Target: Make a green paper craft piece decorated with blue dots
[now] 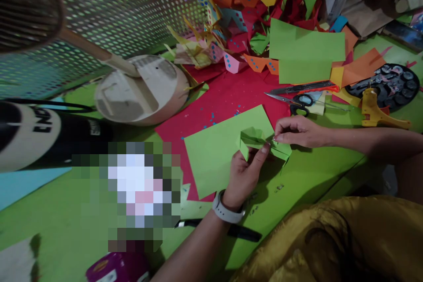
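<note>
My left grip point(245, 174) is closed on the folded paper point(253, 137), above the green sheet point(214, 150), toward the near edge of the surface point(304, 172). My right grip point(299, 131) is nearly closed beside it; I cannot tell on what.

green tabletop point(307, 172) | red paper point(224, 90) | round beige base point(132, 97) | purple container point(122, 269) | yellow tool point(376, 116)

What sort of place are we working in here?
Probably a craft workspace: the left hand holds folded green paper, scissors lie nearby, and dotted paper shapes are heaped behind.
</note>
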### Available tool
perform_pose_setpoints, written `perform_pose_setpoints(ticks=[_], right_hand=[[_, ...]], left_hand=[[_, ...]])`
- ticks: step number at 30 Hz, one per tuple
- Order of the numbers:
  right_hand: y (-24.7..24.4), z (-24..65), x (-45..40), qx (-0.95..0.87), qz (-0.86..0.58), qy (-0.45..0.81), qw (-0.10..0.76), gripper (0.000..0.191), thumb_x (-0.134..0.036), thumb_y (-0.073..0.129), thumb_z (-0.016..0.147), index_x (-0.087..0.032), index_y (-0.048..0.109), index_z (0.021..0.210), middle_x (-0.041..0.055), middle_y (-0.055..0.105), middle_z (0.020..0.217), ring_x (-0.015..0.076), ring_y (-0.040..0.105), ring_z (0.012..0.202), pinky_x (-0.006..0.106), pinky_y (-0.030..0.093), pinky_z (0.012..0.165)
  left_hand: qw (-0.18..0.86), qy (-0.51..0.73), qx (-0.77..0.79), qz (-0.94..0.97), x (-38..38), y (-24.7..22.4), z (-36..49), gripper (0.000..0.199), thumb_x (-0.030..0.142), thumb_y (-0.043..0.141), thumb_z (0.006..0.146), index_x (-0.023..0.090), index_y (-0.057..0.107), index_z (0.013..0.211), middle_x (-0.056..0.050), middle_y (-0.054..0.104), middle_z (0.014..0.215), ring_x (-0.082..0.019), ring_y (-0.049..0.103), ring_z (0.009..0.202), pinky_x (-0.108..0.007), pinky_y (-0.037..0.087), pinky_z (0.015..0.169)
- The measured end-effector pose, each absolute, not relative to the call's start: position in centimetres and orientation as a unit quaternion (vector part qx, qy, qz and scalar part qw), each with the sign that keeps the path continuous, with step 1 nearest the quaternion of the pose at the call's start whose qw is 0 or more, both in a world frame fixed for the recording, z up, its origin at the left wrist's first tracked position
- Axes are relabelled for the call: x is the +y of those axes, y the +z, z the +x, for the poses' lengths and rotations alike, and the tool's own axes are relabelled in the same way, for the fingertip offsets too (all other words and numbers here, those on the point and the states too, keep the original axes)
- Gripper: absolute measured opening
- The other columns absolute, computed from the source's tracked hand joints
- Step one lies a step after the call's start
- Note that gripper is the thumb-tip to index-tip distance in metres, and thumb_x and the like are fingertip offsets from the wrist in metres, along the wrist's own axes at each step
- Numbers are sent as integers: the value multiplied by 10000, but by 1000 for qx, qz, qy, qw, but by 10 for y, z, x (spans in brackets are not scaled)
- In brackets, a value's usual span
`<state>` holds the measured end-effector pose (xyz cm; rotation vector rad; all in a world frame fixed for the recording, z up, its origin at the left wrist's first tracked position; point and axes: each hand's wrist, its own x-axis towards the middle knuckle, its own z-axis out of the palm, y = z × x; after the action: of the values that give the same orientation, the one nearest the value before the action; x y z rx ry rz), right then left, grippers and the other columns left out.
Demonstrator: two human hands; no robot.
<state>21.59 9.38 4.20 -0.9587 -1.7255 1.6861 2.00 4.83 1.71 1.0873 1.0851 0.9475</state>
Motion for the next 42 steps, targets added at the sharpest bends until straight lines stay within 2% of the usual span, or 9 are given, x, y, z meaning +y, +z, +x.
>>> perform_pose_setpoints(ticks=[4, 11, 16, 21, 24, 29, 35, 39, 42], right_hand=[[40, 215, 93, -632, -350, 635, 274, 215, -359, 609, 831, -162, 545, 770, -40, 497, 666, 87, 413, 612, 230, 334, 554], [40, 216, 93, -636, -346, 631, 277, 173, -318, 566, 842, -155, 561, 784, -33, 519, 671, 88, 431, 619, 230, 346, 565], [41, 217, 94, -636, -350, 626, 283, 168, -311, 554, 833, -151, 570, 780, -41, 503, 641, 80, 407, 576, 225, 325, 528], [41, 218, 94, -644, -345, 618, 290, 149, -294, 542, 808, -154, 571, 767, -43, 505, 637, 74, 411, 570, 223, 321, 516], [41, 217, 94, -643, -344, 618, 294, 144, -288, 542, 799, -153, 572, 760, -43, 507, 632, 71, 408, 562, 223, 320, 512], [42, 217, 93, -638, -350, 618, 297, 145, -291, 551, 796, -152, 572, 759, -42, 506, 626, 73, 405, 558, 220, 315, 506], [40, 217, 92, -630, -358, 620, 300, 161, -310, 564, 797, -155, 578, 759, -40, 511, 622, 78, 402, 556, 213, 309, 497], [39, 219, 93, -632, -369, 606, 311, 160, -303, 564, 813, -153, 588, 759, -56, 472, 592, 73, 366, 533, 209, 275, 478], [40, 220, 96, -617, -374, 605, 338, 143, -287, 552, 822, -154, 583, 778, -28, 538, 655, 80, 430, 580, 215, 319, 516]], left_hand=[[616, 425, 467, 470, 48, 15, 19, 302, 443, 736, 816, 172, 660, 706, 17, 656, 661, -110, 584, 633, -226, 499, 660], [619, 414, 488, 456, 47, 11, 17, 279, 451, 739, 805, 176, 695, 785, -13, 698, 714, -144, 617, 644, -276, 527, 679], [633, 410, 484, 444, 46, 9, 15, 282, 451, 733, 810, 177, 686, 759, -4, 687, 697, -143, 630, 645, -282, 540, 713], [624, 424, 487, 440, 45, 5, 14, 254, 427, 752, 800, 178, 702, 817, -19, 721, 772, -141, 637, 656, -267, 532, 676], [625, 426, 480, 445, 44, 4, 13, 233, 412, 746, 814, 183, 704, 813, -8, 709, 740, -135, 638, 661, -263, 531, 684], [625, 415, 487, 447, 43, 3, 13, 256, 432, 734, 820, 180, 701, 792, -14, 710, 725, -143, 646, 637, -266, 533, 646], [622, 412, 494, 446, 42, 5, 14, 269, 453, 740, 805, 186, 709, 814, -17, 724, 728, -166, 679, 663, -296, 561, 703], [637, 404, 480, 449, 43, 13, 18, 316, 509, 724, 801, 193, 712, 815, -26, 726, 719, -181, 692, 656, -300, 569, 668], [636, 414, 473, 447, 43, 16, 21, 329, 524, 713, 809, 195, 712, 823, -34, 737, 747, -191, 705, 691, -300, 574, 665]])
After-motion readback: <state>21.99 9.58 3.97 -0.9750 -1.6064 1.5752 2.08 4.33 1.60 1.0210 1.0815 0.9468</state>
